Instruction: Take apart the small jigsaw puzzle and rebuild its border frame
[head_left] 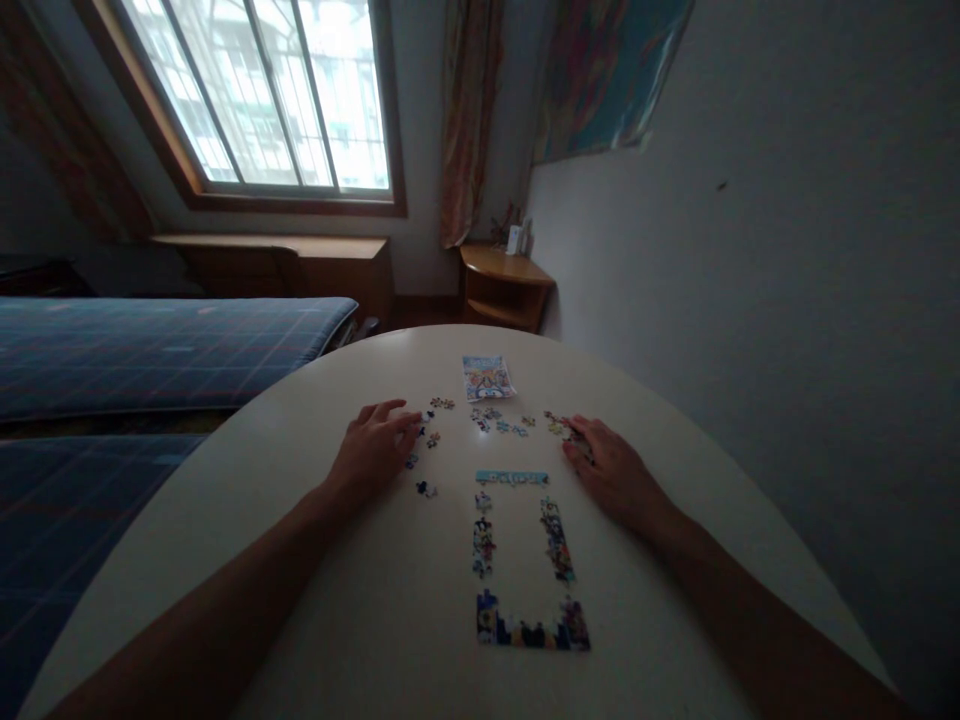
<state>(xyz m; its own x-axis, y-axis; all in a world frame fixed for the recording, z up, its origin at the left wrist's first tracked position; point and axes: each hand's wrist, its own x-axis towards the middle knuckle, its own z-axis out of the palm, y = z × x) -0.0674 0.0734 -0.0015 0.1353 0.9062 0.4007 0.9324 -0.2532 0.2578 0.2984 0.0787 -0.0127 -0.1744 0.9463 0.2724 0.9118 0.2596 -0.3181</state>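
My left hand rests on the table with its fingers stretched out and apart, over a few loose puzzle pieces; some are partly hidden beneath the fingertips. A dark-and-white piece lies just below that hand. On the other side, my right hand has its fingers and thumb spread around another small cluster of puzzle pieces, partly covered. Between my forearms is a partly joined puzzle border: a light blue top strip, a left side, a right side and a dark bottom row.
A picture sheet with a cartoon print lies beyond the hands on the round white table. Several loose pieces sit below it. To the left stands a plaid mattress; a wooden corner shelf is behind the table.
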